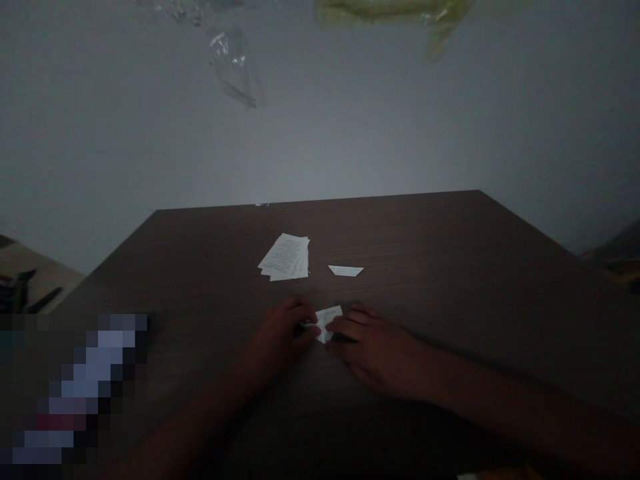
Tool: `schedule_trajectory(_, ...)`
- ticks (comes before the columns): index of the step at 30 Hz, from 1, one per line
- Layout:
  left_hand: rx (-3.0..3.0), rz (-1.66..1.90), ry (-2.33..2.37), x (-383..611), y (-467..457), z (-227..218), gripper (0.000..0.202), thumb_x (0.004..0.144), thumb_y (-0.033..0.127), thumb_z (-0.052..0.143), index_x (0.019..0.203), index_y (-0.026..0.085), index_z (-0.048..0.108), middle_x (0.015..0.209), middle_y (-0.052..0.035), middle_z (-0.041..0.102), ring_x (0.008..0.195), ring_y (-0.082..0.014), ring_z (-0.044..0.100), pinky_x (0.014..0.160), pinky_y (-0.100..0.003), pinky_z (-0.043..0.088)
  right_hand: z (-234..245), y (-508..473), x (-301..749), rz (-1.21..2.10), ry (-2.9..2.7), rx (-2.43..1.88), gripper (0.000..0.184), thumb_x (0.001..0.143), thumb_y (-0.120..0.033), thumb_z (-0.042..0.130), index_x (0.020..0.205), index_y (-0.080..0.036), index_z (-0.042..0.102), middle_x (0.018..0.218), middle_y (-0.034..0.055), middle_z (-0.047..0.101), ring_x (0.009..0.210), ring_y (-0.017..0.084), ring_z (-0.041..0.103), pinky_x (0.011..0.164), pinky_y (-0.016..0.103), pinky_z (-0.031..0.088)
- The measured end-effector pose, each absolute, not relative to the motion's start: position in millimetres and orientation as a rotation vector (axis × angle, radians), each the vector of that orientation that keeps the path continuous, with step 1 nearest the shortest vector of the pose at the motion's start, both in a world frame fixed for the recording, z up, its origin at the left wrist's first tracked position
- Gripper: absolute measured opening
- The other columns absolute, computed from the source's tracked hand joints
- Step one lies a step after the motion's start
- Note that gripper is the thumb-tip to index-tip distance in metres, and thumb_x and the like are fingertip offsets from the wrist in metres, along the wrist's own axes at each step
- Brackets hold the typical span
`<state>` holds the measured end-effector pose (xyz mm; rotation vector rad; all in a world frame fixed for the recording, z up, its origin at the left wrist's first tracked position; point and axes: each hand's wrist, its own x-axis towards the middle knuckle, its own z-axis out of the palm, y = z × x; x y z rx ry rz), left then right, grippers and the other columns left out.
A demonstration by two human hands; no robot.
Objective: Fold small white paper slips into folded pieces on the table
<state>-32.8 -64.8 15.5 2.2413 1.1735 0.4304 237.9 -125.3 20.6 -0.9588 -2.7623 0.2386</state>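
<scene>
A small piece of printed white paper [328,315], partly folded, lies on the table between my hands. My left hand [290,327] has its thumb and fingers closed on the paper's left side. From the right, my right hand [370,343] grips the paper's lower right part between index finger and thumb, its other fingers stretched out beside it. Their tips hide some of the folds. Just beyond sits a paper folded into a flat boat-like shape [345,271], touched by neither hand.
A loose stack of printed paper slips [285,259] lies farther back on the dark wooden table [425,247]. Behind rises a pale wall [320,133] with clear plastic [235,63] and yellowish tape [380,10] on it. A pixelated bright object [95,367] is at the lower left.
</scene>
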Motion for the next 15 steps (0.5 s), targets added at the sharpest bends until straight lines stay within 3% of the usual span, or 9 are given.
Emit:
schedule_trajectory(7,2.28,0.464,1.075,-34.1,-61.3,12.6,0.012,0.104,0.016,0.076,0.105,0.023,0.086,0.121,-0.0063,0.082,0.107,-0.0256,0.08,0.102,-0.039,0.064,20.2,-124.4,239.4,0.266,-2.753,-0.916,0.033,0.112,-0.018,0.073,0.144,-0.017,0.081,0.148,0.0167,0.082,0.138,0.035,0.074,0.132,0.062,0.052)
schedule_trajectory(11,2.314,0.464,1.077,-37.0,-63.0,9.1,0.012,0.103,0.017,0.08,0.107,0.025,0.087,0.124,-0.0067,0.084,0.112,-0.0273,0.082,0.106,-0.043,0.065,17.7,-125.0,240.9,0.305,-2.714,-0.936,0.037,0.112,-0.017,0.071,0.148,-0.021,0.079,0.153,0.0143,0.082,0.139,0.033,0.075,0.137,0.063,0.048)
schedule_trajectory(15,2.351,0.445,1.117,-38.1,-66.7,7.1,0.016,0.101,0.015,0.081,0.113,0.025,0.087,0.132,-0.0082,0.084,0.12,-0.03,0.082,0.114,-0.047,0.064,14.7,-125.7,238.6,0.287,-2.695,-0.922,0.033,0.11,-0.016,0.072,0.141,-0.02,0.081,0.144,0.0163,0.084,0.135,0.035,0.075,0.133,0.066,0.051)
